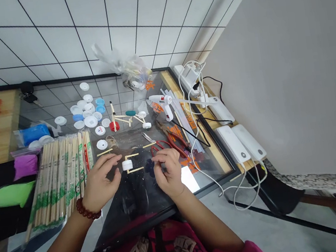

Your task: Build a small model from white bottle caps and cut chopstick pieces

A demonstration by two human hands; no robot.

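A small frame of short wooden sticks with white bottle-cap wheels (127,165) lies on the dark glass tabletop between my hands. My left hand (103,179) is just left of it, fingers curved and thumb apart, holding nothing. To its right, my right hand (168,171) hovers with loosely curled fingers, a gap showing between thumb and fingers and nothing visible in them. Loose short sticks lie beyond the hands, one on the left (105,152) and one on the right (149,145). Farther back stands a stick model (126,118) with red, white and green parts.
White and blue bottle caps (90,121) lie at back left. Wrapped chopsticks (61,178) and green (13,195), purple (26,166) and blue (34,134) clay packs are left. Right: scissors (161,144), pliers (174,137), a glue gun (165,103), cables and white power banks (233,144).
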